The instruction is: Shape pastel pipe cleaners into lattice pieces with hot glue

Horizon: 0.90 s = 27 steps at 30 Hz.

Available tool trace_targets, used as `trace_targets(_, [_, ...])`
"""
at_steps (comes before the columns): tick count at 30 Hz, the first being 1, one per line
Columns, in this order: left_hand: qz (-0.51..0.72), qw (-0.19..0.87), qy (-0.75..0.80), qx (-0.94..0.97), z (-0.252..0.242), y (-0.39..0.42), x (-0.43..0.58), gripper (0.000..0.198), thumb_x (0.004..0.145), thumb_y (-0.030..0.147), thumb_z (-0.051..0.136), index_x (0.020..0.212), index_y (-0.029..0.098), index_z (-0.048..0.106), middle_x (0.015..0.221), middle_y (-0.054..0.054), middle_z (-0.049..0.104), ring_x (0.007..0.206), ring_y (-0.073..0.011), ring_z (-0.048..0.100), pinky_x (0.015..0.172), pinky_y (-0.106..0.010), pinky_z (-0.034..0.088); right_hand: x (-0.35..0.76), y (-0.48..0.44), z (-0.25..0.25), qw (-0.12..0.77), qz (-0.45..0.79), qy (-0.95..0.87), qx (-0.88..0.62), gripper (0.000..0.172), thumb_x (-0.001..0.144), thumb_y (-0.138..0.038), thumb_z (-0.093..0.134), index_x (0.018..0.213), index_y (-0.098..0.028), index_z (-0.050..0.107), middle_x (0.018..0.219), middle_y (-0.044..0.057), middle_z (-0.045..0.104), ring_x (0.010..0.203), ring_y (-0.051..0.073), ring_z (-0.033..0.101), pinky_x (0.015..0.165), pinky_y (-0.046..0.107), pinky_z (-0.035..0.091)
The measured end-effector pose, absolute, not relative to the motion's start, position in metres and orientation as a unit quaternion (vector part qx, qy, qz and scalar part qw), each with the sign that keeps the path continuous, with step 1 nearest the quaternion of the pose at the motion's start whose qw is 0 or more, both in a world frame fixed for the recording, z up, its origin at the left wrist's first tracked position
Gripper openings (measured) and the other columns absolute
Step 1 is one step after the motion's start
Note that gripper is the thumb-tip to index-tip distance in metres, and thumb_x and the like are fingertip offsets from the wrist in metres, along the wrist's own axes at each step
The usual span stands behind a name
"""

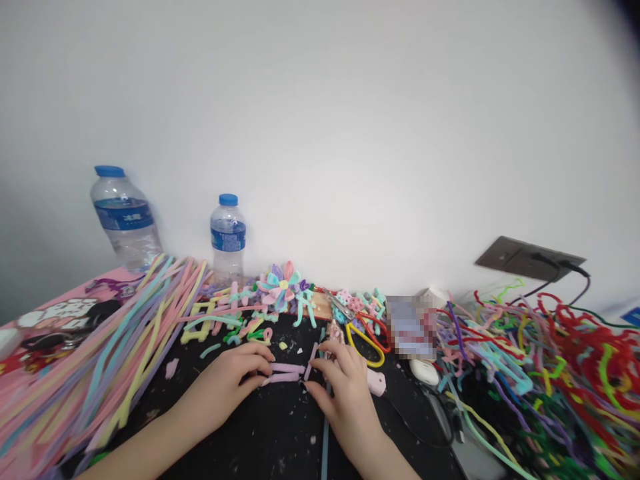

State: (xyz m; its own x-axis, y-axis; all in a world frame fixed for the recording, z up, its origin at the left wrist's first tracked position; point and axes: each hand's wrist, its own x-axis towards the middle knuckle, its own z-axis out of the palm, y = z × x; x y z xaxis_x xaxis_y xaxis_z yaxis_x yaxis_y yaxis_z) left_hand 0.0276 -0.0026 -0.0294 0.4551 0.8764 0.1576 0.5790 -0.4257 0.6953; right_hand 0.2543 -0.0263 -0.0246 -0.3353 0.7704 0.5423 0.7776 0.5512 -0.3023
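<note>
Over the black work surface, my left hand (235,380) has thumb and fingers closed on the left ends of two lavender pipe cleaner pieces (285,377), lying nearly side by side and pointing right. Close to their right ends, my right hand (343,387) pinches a shorter lavender pipe cleaner strip (311,362), which stands slanted across them. Whether it touches them is unclear. A pale pink handle (377,383) shows behind my right hand, its other end hidden. Just beyond lies a pair of scissors with a yellow loop (367,347) and a red one. A blue-grey strip (325,447) runs toward me.
Long pastel pipe cleaners (150,333) fill the left side; a tangle of coloured ones (565,373) covers the right. Finished pipe cleaner flowers (283,285) line the wall. Two water bottles (229,237) stand at the back left. A white rounded case (424,371) and black cable lie at right.
</note>
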Motion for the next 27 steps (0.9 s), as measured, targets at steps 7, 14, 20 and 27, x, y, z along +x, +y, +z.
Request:
trace_targets(7, [0.255,0.288,0.461,0.799,-0.028,-0.003,0.029,0.018,0.078,0.015,0.053,0.077,0.024,0.068,0.100,-0.002,0.065,0.092,-0.0183,0.061,0.082,-0.026,0.047,0.253,-0.025,-0.029,0.284,-0.003,-0.832,-0.477,0.018,0.079,-0.010,0.057,0.089,-0.025,0.063,0.113,0.005,0.054,0.104,0.027,0.048,0.080,0.043,0.039])
trace_targets(14, [0.255,0.292,0.467,0.795,-0.025,-0.004,0.029,0.016,0.078,0.016,0.054,0.076,0.023,0.068,0.100,-0.001,0.065,0.092,-0.0182,0.061,0.083,-0.027,0.046,0.249,-0.027,-0.031,0.266,0.004,-0.840,-0.473,0.022,0.080,-0.008,0.054,0.090,-0.026,0.063,0.121,0.005,0.051,0.108,0.029,0.044,0.079,0.044,0.039])
trace_targets(20, [0.249,0.306,0.474,0.787,-0.026,-0.005,0.029,0.013,0.076,0.018,0.056,0.081,0.024,0.067,0.105,-0.001,0.064,0.071,-0.0135,0.061,0.065,-0.023,0.049,0.255,-0.024,-0.025,0.344,-0.023,-0.802,-0.488,0.020,0.083,-0.008,0.048,0.090,-0.022,0.061,0.112,0.008,0.055,0.103,0.027,0.047,0.079,0.042,0.039])
trace_targets(27, [0.295,0.260,0.479,0.785,-0.015,-0.008,0.030,0.028,0.088,0.027,0.043,0.074,0.022,0.066,0.096,-0.003,0.067,0.091,-0.0190,0.061,0.084,-0.029,0.046,0.267,-0.024,-0.023,0.396,-0.031,-0.762,-0.512,0.017,0.084,-0.009,0.041,0.089,-0.020,0.053,0.110,0.010,0.054,0.103,0.025,0.048,0.083,0.042,0.037])
